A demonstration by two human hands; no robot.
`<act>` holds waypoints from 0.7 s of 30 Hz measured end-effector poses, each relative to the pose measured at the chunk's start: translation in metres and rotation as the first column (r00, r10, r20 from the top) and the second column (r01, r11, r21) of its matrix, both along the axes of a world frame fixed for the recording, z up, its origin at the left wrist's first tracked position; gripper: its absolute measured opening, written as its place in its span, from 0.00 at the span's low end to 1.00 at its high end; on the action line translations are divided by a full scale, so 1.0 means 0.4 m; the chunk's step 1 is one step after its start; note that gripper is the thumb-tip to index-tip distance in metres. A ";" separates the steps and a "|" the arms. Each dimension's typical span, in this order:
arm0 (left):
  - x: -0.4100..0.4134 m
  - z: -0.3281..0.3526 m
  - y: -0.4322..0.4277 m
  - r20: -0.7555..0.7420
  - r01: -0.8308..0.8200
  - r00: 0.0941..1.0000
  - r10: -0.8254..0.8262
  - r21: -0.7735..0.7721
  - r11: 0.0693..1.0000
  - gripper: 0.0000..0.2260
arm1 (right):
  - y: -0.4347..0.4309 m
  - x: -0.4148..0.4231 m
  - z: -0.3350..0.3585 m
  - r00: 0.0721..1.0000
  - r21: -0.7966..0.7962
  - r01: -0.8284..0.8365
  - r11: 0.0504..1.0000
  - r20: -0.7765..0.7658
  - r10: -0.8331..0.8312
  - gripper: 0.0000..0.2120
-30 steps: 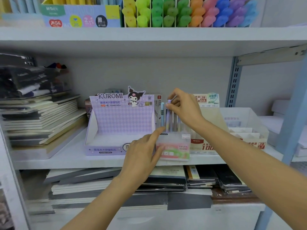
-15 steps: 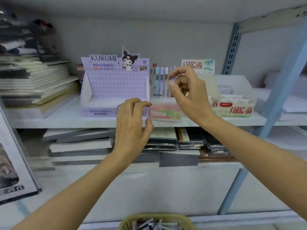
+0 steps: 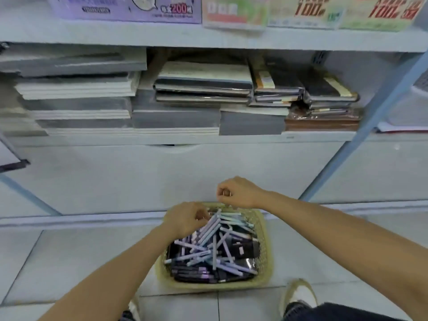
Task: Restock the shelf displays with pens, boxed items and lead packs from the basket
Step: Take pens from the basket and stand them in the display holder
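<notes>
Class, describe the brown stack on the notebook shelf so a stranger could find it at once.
Find the shelf stacked with notebooks, below the display boxes. At its right end, the brown stack lies lowest, under black notebooks. It alone is brown; its neighbours are grey, white or black.

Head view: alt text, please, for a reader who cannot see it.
A left hand and a right hand, fingers curled, reach over a yellow basket of pastel pens and dark packs on a tiled floor, the left at the pens. Stacked notebooks fill the shelf above.
</notes>
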State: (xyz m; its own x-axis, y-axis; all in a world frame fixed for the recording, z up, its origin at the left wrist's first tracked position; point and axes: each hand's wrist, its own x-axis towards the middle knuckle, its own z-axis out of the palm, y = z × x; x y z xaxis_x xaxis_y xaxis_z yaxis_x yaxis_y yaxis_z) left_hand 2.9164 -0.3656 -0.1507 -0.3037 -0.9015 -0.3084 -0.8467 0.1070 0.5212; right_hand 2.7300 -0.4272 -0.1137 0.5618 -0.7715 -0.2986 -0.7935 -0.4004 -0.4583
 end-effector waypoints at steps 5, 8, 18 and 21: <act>0.015 -0.190 0.023 0.053 -0.148 0.988 0.144 0.093 0.985 0.12 | 0.028 -0.010 -0.236 0.978 0.205 0.207 0.956 -0.031 -0.205 0.18; 0.001 -0.254 0.012 0.037 -0.158 0.987 0.155 0.124 0.980 0.16 | 0.026 0.003 -0.322 0.940 0.284 0.306 0.909 0.059 -0.335 0.25; -0.051 -0.389 -0.006 0.224 -0.182 0.961 0.165 0.055 0.982 0.25 | 0.014 0.022 -0.452 0.925 0.293 0.272 0.917 0.182 -0.333 0.25; -0.063 -0.403 -0.012 0.387 -0.075 0.921 0.052 0.044 0.996 0.21 | 0.015 0.004 -0.462 0.874 0.337 0.307 0.890 0.271 -0.404 0.18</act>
